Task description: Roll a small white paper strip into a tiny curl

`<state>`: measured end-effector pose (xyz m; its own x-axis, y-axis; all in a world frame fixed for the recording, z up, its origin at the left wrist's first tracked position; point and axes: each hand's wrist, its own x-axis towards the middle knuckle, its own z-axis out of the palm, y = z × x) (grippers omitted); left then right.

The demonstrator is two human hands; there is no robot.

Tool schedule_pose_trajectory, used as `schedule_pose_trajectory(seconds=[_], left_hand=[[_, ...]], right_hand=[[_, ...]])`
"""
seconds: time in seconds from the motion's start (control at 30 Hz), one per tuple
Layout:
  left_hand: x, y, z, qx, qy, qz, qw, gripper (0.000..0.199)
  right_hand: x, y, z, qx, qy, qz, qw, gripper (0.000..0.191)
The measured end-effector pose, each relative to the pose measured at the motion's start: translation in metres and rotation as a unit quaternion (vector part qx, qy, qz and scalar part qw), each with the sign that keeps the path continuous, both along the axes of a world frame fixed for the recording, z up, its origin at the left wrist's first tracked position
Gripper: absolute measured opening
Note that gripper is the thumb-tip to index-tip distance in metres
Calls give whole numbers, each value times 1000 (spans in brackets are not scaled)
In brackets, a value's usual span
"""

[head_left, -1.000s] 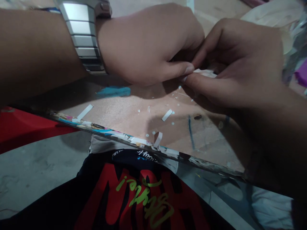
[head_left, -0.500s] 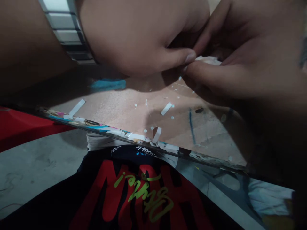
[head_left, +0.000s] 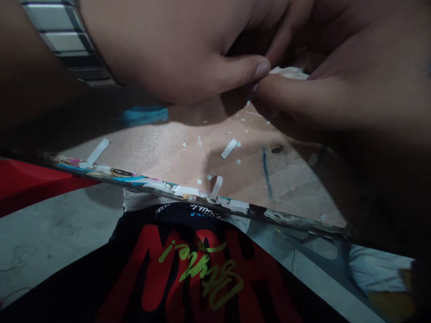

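Note:
My left hand (head_left: 188,49), with a metal watch band (head_left: 67,42) on its wrist, reaches in from the upper left, its fingers closed and the thumb tip pressed inward. Against it, my right hand (head_left: 323,76) is also closed, with thumb and fingertips pinched. A small white, crumpled-looking piece (head_left: 289,72) shows between the right thumb and fingers; its kind I cannot make out. Both hands meet just above the wooden tabletop (head_left: 161,139), casting a shadow on it. Whatever the left fingertips grip is hidden.
White paper strips (head_left: 229,149) and tiny scraps lie on the wood. Along the table's near edge runs a ragged layer of tape and paper bits (head_left: 188,190). A red surface (head_left: 33,184) is at left, and a white cloth bundle (head_left: 380,273) sits at lower right.
Both hands appear slightly farther up and left in view, and the tabletop has shifted a little the same way. The pinch looks the same.

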<state>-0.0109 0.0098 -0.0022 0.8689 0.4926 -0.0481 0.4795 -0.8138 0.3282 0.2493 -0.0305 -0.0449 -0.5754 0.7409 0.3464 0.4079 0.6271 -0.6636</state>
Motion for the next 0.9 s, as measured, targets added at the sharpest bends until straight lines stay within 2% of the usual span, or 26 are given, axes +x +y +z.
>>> schedule_pose_trajectory(seconds=[0.1,0.17,0.2,0.23,0.27,0.3,0.47,0.57,0.63,0.9], left_hand=[[1,-2,2,21,18,15,1000,73],[3,-4,3,26,24,20,999,64],[5,-5,4,25,31,19,999,58],[6,-6,5,26,40,22,999,53],[7,-6,7,30,48,27,998,49],[8,-7,8,32,55,30,997,48],[12,-9,13,21,58,33,998,63],[13,-12,12,37,85,69,993,71],[13,-14,12,41,92,77,992,75],[15,-11,14,20,62,43,997,71]], right_hand=[[3,-2,1,28,3,9,1000,7],[0,-8,6,27,1,8,1000,8],[-2,-12,10,26,-31,-4,999,5],[-5,-15,13,14,-45,-37,998,10],[-7,-19,17,-20,-63,-73,995,13],[-10,-21,20,-17,-55,-77,995,16],[-15,-24,23,-15,-65,-65,996,9],[-14,-24,23,-27,-49,-82,995,11],[-14,-25,23,-16,-47,-67,997,14],[-15,-30,24,-26,-52,-88,994,11]])
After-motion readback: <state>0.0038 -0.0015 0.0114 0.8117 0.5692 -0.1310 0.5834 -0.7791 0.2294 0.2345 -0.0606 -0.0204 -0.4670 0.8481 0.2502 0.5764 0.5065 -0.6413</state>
